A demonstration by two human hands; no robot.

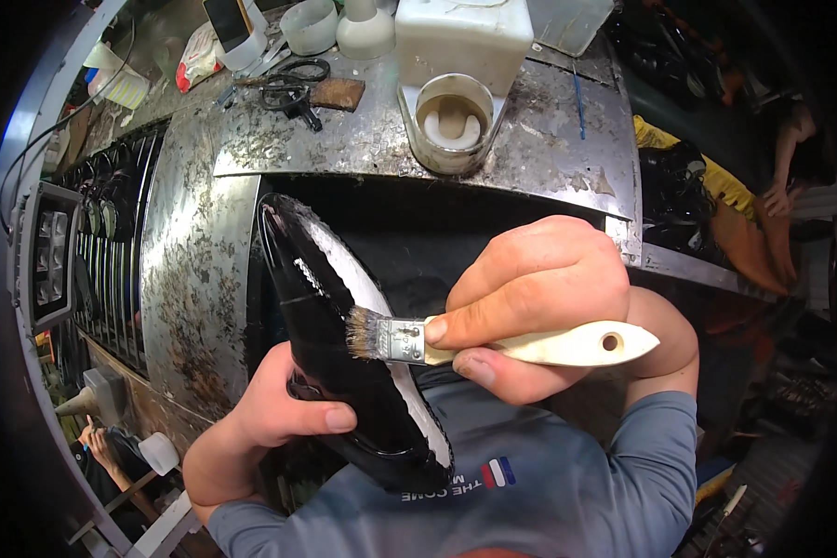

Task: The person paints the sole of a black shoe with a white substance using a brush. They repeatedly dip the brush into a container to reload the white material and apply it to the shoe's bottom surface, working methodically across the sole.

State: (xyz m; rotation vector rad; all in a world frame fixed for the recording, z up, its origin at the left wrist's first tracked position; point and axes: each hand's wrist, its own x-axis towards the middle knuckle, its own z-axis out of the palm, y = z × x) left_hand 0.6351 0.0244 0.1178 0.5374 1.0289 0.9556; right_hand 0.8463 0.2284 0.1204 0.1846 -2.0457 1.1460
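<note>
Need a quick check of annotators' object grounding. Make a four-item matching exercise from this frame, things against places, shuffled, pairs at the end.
Things
1. flat brush with a pale wooden handle
2. glossy black shoe upper with a white strip
3. clear round cup
4. thin blue stick

Places
A. at the near side of the block-shaped white container
B. gripped by the left hand
C. on the worn metal bench, right of that container
D. held in the right hand

Pairs: 1-D, 2-B, 3-A, 4-C
</note>
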